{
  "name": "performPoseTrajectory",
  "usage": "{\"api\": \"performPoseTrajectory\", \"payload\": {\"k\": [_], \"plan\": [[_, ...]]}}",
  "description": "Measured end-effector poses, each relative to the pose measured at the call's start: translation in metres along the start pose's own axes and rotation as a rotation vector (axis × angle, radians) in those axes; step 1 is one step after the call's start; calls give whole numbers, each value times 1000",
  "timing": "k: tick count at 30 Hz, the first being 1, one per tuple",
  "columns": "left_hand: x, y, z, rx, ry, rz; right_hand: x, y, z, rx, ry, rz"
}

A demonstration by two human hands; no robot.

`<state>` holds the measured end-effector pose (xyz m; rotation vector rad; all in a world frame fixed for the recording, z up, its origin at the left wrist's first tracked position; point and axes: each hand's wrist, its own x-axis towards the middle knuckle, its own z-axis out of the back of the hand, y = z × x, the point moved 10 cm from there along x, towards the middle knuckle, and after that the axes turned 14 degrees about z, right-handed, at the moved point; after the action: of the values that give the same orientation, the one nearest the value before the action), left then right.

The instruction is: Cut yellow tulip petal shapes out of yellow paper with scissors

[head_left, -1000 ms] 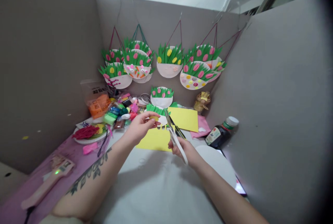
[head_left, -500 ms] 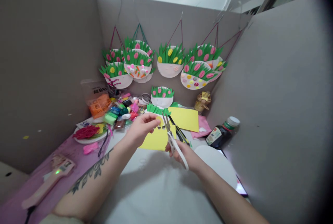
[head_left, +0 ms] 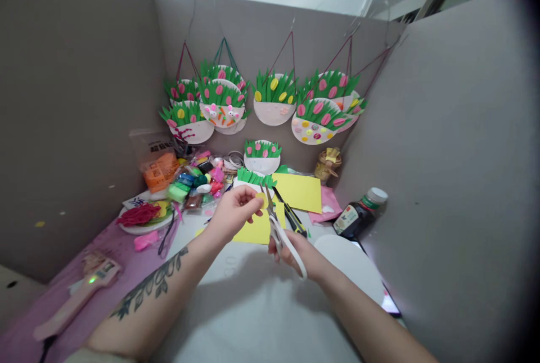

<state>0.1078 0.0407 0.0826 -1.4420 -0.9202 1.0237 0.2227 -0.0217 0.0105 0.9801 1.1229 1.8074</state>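
Note:
Between the thumb and fingers of my left hand [head_left: 236, 212] is a small piece of yellow paper [head_left: 262, 198] with a rounded edge. My right hand [head_left: 295, 250] grips white-handled scissors [head_left: 279, 233], whose blades point up and away from me. The blades are slightly apart, right beside the yellow piece; whether they touch it I cannot tell. Beneath both hands lies a yellow paper sheet [head_left: 255, 229] on the white tabletop. A black and yellow utility knife [head_left: 297, 222] rests just right of the blades.
Behind stands a paper-plate basket [head_left: 262, 165]; others hang on the grey panel. Colourful clay packs [head_left: 189, 183] crowd the back left. A glue gun [head_left: 84, 295] lies on the left. At right are a dark bottle [head_left: 358, 214], a white disc [head_left: 352, 264] and another yellow sheet [head_left: 297, 191].
My left hand has turned the small yellow piece slightly, and its fingers have curled closer. The scissor blades have shifted a little to the left.

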Motion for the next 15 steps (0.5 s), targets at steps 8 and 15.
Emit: {"api": "performPoseTrajectory", "payload": {"k": [8, 15], "plan": [[1, 0, 3, -28, -32, -25, 0, -7, -3, 10, 1, -1], [0, 4, -4, 5, 6, 21, 1, -5, -2, 32, 0, 7]]}}
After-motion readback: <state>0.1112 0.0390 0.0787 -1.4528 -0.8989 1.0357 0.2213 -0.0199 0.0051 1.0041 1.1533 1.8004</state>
